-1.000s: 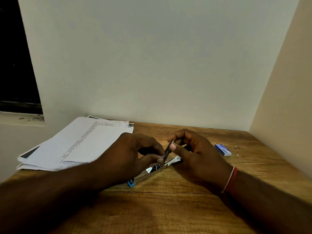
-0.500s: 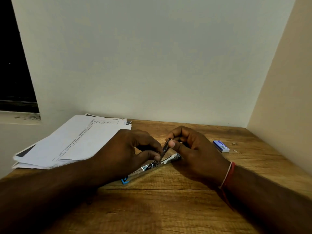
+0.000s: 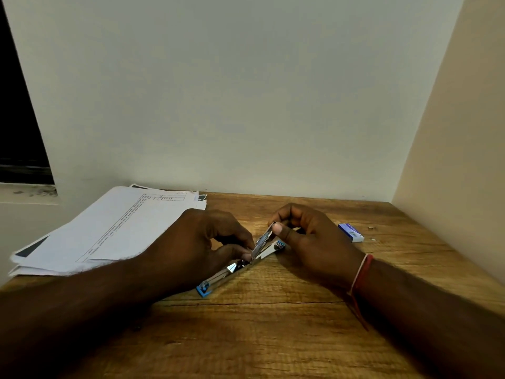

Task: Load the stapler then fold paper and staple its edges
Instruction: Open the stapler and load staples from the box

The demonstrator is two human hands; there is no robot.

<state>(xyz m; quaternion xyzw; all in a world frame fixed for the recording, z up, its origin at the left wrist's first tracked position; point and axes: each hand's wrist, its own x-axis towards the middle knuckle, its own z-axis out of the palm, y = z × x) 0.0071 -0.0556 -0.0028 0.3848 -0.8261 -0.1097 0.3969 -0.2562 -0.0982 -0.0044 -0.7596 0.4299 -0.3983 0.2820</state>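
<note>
A small metal stapler [image 3: 232, 270] with blue ends lies swung fully open on the wooden table [image 3: 273, 337]. My left hand [image 3: 202, 247] presses down on its middle by the hinge. My right hand [image 3: 306, 242] pinches the raised magazine arm [image 3: 263, 237] near its tip, tilted up off the base. A stack of white printed paper [image 3: 109, 231] lies at the left. Whether staples sit in the magazine is too small to tell.
A small blue and white staple box [image 3: 351, 232] lies to the right of my right hand, with tiny bits beside it. Walls close the table at the back and on the right. A dark window opening is at the far left.
Both hands keep their hold on the stapler. The view has dipped and shifted slightly, so everything sits a little lower and more to the left than before.
</note>
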